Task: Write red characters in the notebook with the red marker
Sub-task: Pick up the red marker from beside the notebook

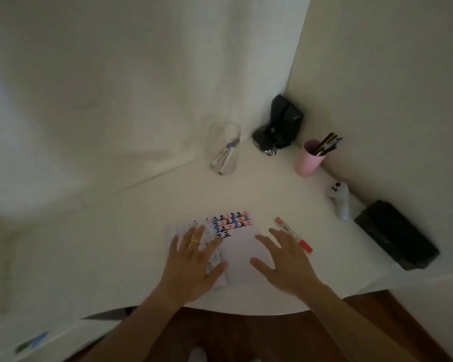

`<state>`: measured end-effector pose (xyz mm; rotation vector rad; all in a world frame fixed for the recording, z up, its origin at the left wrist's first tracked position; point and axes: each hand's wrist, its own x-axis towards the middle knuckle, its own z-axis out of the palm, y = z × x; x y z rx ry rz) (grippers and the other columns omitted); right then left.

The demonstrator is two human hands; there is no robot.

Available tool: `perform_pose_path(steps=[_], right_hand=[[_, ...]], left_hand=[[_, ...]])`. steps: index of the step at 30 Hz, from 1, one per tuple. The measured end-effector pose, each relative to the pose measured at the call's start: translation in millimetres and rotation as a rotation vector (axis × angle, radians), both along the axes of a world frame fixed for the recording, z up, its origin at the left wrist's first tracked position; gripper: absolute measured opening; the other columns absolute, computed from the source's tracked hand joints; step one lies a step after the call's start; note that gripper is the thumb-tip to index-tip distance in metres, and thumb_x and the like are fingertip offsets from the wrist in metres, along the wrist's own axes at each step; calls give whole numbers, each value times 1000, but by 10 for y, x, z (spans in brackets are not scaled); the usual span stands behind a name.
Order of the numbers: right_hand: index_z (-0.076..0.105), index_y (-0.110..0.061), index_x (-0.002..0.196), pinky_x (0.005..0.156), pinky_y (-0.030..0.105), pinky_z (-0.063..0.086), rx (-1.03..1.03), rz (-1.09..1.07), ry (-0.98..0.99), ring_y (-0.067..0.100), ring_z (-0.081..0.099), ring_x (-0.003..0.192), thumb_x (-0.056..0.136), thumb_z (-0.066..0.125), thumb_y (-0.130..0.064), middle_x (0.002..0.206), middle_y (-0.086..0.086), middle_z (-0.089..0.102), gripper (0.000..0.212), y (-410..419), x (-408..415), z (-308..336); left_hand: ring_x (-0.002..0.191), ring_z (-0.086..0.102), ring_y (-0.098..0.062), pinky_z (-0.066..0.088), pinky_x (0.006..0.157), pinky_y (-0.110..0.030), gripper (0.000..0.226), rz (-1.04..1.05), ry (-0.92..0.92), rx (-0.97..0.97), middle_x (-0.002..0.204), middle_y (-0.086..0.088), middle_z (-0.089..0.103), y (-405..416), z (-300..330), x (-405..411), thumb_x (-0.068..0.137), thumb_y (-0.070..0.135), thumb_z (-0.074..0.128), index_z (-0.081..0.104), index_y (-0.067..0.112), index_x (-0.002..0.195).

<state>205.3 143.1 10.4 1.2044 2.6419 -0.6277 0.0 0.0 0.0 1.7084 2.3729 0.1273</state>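
An open white notebook (242,246) lies on the white table (131,231), its right page carrying rows of black, blue and red characters near the top. My left hand (191,265), with a gold ring, rests flat and spread on the notebook's left page. My right hand (285,262) hovers spread over the lower right of the page, holding nothing. The red marker (293,235), capped, lies on the table just right of my right hand's fingertips, apart from the notebook.
At the back stand a clear glass (224,150) with pens, a black device (279,126) in the corner and a pink cup (310,158) of pens. A white controller (339,199) and a black case (396,235) lie along the right wall. The table's rounded front edge is below my wrists.
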Motion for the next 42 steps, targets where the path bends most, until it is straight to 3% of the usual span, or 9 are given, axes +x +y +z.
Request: perform_pose_path(steps=[8, 20, 22, 24, 29, 32, 36, 39, 42], right_hand=[[38, -31, 152, 121, 51, 27, 301, -66, 119, 32, 24, 152, 94, 33, -66, 164, 10, 31, 67, -25, 45, -1205], [55, -30, 139, 117, 44, 33, 434, -111, 320, 31, 41, 142, 91, 37, -64, 151, 10, 51, 62, -44, 63, -1487], [67, -22, 117, 97, 42, 48, 521, -99, 414, 31, 57, 117, 91, 52, -52, 123, 9, 65, 43, -56, 66, -1492], [68, -15, 97, 78, 38, 50, 593, -90, 459, 30, 59, 94, 91, 57, -39, 98, 8, 64, 26, -114, 109, -1499], [67, -14, 90, 70, 35, 47, 624, -67, 464, 29, 59, 87, 92, 56, -30, 91, 7, 64, 20, -233, 190, -1418], [64, -12, 94, 72, 37, 46, 618, -40, 438, 31, 58, 88, 93, 52, -30, 94, 8, 63, 22, -242, 211, -1400], [61, -14, 102, 82, 40, 47, 580, 26, 330, 32, 56, 98, 94, 46, -34, 104, 9, 62, 26, -199, 181, -1304], [67, -18, 103, 86, 37, 48, 558, 31, 293, 29, 59, 109, 92, 52, -34, 111, 6, 66, 26, -38, 178, -1137], [67, -19, 123, 88, 41, 49, 703, -40, 294, 34, 57, 114, 91, 58, -28, 126, 10, 65, 34, 218, 233, -1136]], left_hand=[[151, 21, -30, 20, 117, -58, 64, 60, 26, 227, 163, -12, 28, 84, -1072, 135, 90, 64, 46, 43, 35, 147], [144, 31, -25, 23, 119, -49, 59, 88, 103, 403, 157, -5, 37, 22, -1323, 183, 88, 69, 36, 48, 41, 139], [134, 43, -25, 34, 112, -44, 51, 85, 127, 471, 147, -5, 49, 22, -1340, 196, 88, 65, 42, 56, 37, 129], [117, 55, -24, 45, 97, -39, 40, 79, 195, 517, 128, -3, 60, -16, -1335, 227, 88, 56, 50, 64, 31, 116], [97, 61, -28, 49, 76, -39, 37, 99, 256, 502, 105, -3, 64, -126, -1233, 350, 87, 51, 46, 66, 24, 104], [113, 56, -29, 45, 91, -43, 48, 110, 191, 454, 120, -4, 60, -156, -1233, 358, 85, 60, 40, 62, 30, 115], [145, 31, -26, 20, 118, -50, 64, 153, 72, 358, 155, -5, 40, -116, -1250, 311, 82, 72, 32, 46, 42, 136], [150, 19, -26, 11, 120, -54, 70, 146, 68, 340, 162, -5, 28, -92, -1294, 275, 81, 77, 27, 38, 45, 142], [153, 11, -26, 5, 121, -56, 73, 141, 55, 340, 165, -5, 20, -73, -1358, 226, 81, 79, 23, 31, 48, 146]])
